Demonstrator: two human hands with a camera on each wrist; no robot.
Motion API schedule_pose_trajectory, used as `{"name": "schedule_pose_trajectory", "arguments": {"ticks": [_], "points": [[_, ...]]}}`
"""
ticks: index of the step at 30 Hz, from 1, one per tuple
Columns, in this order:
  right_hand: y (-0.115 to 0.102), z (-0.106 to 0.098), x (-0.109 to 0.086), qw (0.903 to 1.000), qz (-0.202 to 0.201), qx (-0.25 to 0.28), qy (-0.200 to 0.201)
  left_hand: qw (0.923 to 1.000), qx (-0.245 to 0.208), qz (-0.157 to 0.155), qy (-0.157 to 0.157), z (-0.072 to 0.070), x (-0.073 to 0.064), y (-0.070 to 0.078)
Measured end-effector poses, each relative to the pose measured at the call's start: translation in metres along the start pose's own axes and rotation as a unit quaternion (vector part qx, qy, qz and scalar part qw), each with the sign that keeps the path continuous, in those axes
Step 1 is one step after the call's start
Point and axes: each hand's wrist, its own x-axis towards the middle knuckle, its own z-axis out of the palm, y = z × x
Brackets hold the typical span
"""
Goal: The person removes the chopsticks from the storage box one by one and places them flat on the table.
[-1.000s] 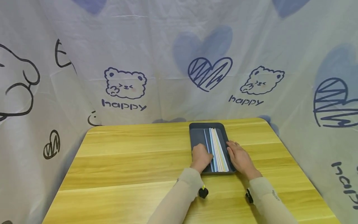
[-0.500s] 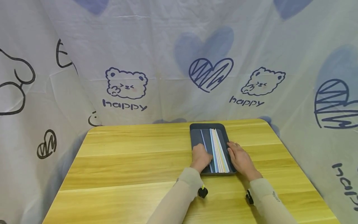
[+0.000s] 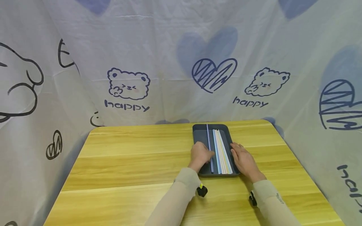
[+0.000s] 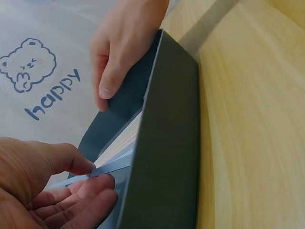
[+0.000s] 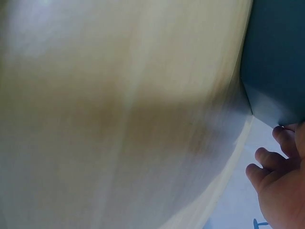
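A dark grey rectangular tray (image 3: 199, 135) lies on the table, holding a row of thin pastel paper strips (image 3: 222, 153) along its right half. My left hand (image 3: 201, 154) is over the tray's left half and pinches a blue paper strip (image 3: 209, 138) between thumb and fingers; the left wrist view shows the blue strip (image 4: 112, 166) running out past the thumb tip. My right hand (image 3: 245, 160) rests at the tray's right side, its fingers lying along the rim. In the right wrist view several fingers (image 5: 269, 160) show beside the tray's outer wall (image 5: 276, 57).
The light wooden table (image 3: 127, 166) spreads left of and in front of the tray. A white curtain (image 3: 169, 62) with bear and heart drawings hangs behind and at both sides. A black device (image 3: 202, 191) is strapped at the left wrist.
The blue strip in my left hand has shifted forward, its far end now at the tray's back rim, and stands apart from the row. My left hand moved slightly left and forward; the right stayed.
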Motion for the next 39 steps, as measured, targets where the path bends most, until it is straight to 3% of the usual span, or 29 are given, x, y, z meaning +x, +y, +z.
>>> {"name": "schedule_pose_trajectory", "arguments": {"ticks": [4, 7, 11, 19, 23, 39], "points": [[-0.001, -0.001, 0.000, 1.0000, -0.001, 0.002, 0.002, 0.9997, -0.008, -0.019, -0.010, -0.005, 0.001, 0.001], [-0.002, 0.000, 0.000, 1.0000, 0.003, 0.002, -0.003, 0.9980, -0.051, -0.033, -0.016, -0.006, 0.005, 0.000], [-0.002, -0.001, 0.000, 0.9999, 0.009, 0.002, -0.011, 0.9911, -0.117, -0.057, -0.027, -0.011, 0.008, -0.002], [-0.001, -0.001, 0.000, 0.9998, 0.013, -0.001, -0.016, 0.9764, -0.191, -0.090, -0.044, -0.032, 0.005, -0.001], [-0.002, -0.001, 0.001, 0.9999, 0.008, -0.002, -0.010, 0.9727, -0.210, -0.091, -0.041, -0.042, 0.006, -0.006], [-0.003, -0.002, -0.001, 1.0000, -0.004, -0.003, 0.004, 0.9712, -0.221, -0.086, -0.021, -0.073, 0.013, -0.032]]}}
